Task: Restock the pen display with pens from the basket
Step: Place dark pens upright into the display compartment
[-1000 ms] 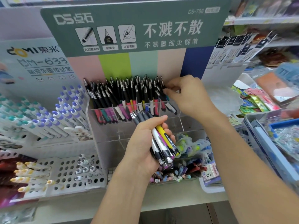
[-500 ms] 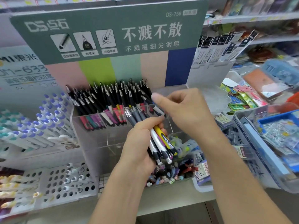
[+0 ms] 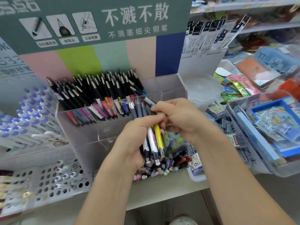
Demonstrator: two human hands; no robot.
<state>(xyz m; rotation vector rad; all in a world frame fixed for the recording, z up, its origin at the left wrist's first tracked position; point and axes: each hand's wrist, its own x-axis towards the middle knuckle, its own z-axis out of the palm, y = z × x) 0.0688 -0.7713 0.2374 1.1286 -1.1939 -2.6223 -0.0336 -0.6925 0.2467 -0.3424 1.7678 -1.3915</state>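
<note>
The pen display [image 3: 100, 127] stands on the shelf [image 3: 162, 187], its pens [image 3: 97, 95] packed in the left compartments; the left hand [image 3: 138, 140] holds a bundle of pens [image 3: 153, 143] before it, the right hand [image 3: 180, 117] touching the bundle's top; a perforated rack [image 3: 53, 179] lies lower left; trays [image 3: 259, 143] sit right.

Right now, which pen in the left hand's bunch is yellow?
The yellow pen on the bunch's right edge, nearest the right hand; its neighbours are white or dark.

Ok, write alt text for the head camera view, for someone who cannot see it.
A person's left hand grips a bundle of pens while the right hand pinches the top of one of them, in front of a clear acrylic pen display. The display's left side holds dark-capped pens under a green sign; its right side looks empty.
</note>
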